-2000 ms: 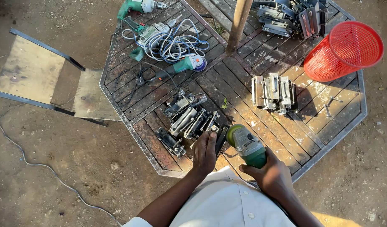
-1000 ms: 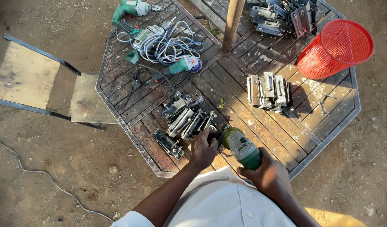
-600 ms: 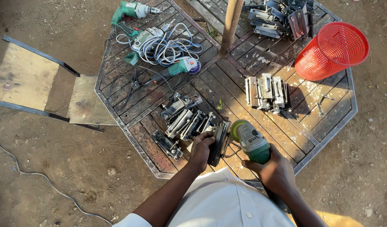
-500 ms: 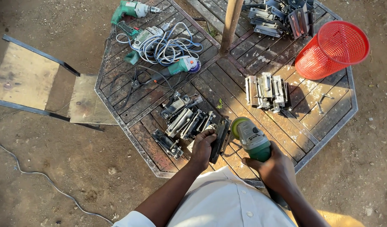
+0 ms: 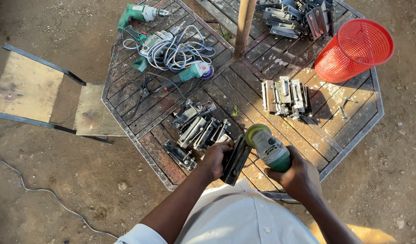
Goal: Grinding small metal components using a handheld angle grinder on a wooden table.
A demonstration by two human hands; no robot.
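Observation:
My right hand (image 5: 297,177) grips a green and grey angle grinder (image 5: 267,148), its disc end pointing up and left near the table's front edge. My left hand (image 5: 215,159) holds down a dark metal bracket (image 5: 236,159) that lies just left of the grinder's disc. The disc sits right at the bracket's upper end; whether they touch is unclear. A cluster of similar grey metal brackets (image 5: 198,129) lies directly beyond my left hand.
An octagonal wooden slatted table (image 5: 140,122) carries a green drill (image 5: 135,13), a second green grinder (image 5: 193,72), coiled white cables (image 5: 176,52), more metal parts (image 5: 285,96), a red mesh basket (image 5: 352,49) and a central post (image 5: 244,25). A wooden bench (image 5: 32,92) stands left on dirt.
My left hand has taken hold of the dark bracket and pulled it toward the table's edge. My right hand brought the grinder's disc up against the bracket's end.

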